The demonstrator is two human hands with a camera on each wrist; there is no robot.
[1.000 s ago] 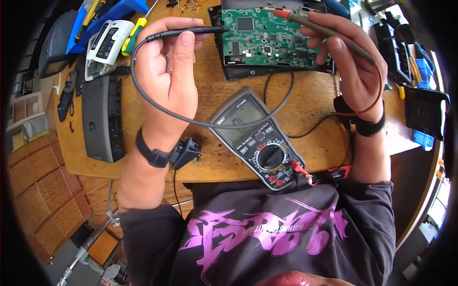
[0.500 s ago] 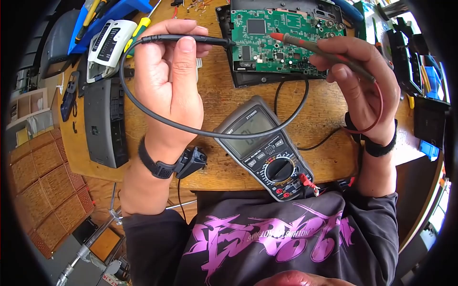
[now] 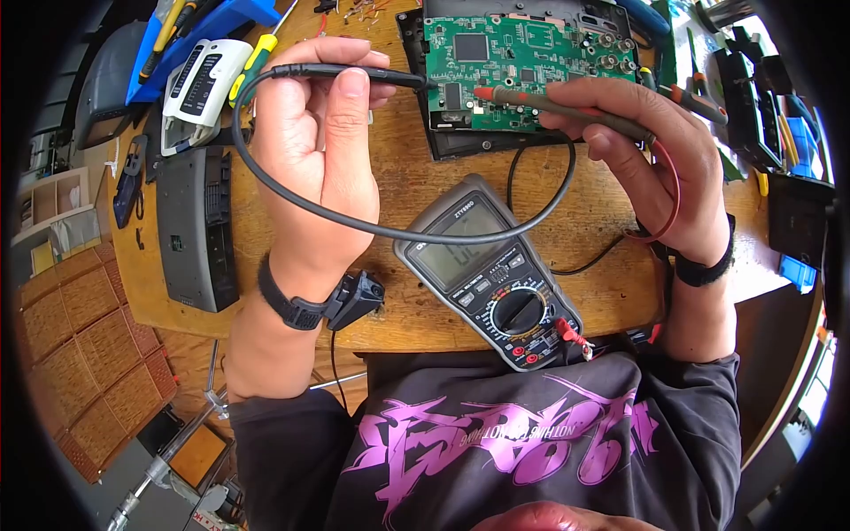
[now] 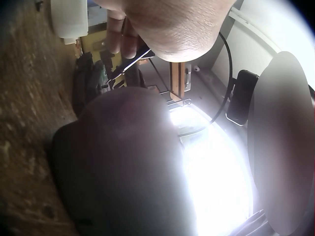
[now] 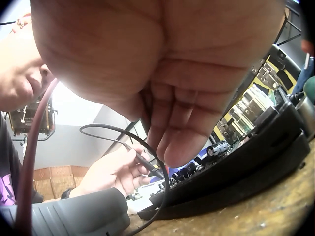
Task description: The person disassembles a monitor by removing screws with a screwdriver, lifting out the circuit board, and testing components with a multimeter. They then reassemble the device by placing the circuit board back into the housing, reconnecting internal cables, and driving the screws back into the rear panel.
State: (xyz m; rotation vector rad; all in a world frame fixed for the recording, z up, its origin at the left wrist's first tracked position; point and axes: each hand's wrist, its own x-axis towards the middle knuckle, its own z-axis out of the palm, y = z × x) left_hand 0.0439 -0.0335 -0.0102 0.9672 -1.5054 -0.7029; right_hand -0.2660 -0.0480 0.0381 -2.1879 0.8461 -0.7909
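My left hand point(image 3: 323, 168) pinches a black test probe point(image 3: 376, 74) between thumb and fingers, its tip at the left edge of a green circuit board point(image 3: 496, 75). From the right, my right hand point(image 3: 664, 146) holds a red-tipped probe point(image 3: 567, 104) slantwise, its tip over the board's lower left part near a small chip. A digital multimeter point(image 3: 452, 301) lies at the table's front, its screen partly crossed by the black lead point(image 3: 425, 237). In the right wrist view, the left hand point(image 5: 120, 172) appears with the black probe beyond my right palm point(image 5: 147, 44).
The board sits in a black casing point(image 3: 460, 144) on the wooden table point(image 3: 416, 168). To the left are a dark grey housing point(image 3: 195, 239), a white cable tester point(image 3: 199, 84) and a yellow-green screwdriver point(image 3: 252, 69). More tools point(image 3: 699, 103) lie at the right.
The red probe's tip has moved down and left across the board, closer to the black probe's tip. The black probe stays at the board's left edge. The head view has shifted slightly.
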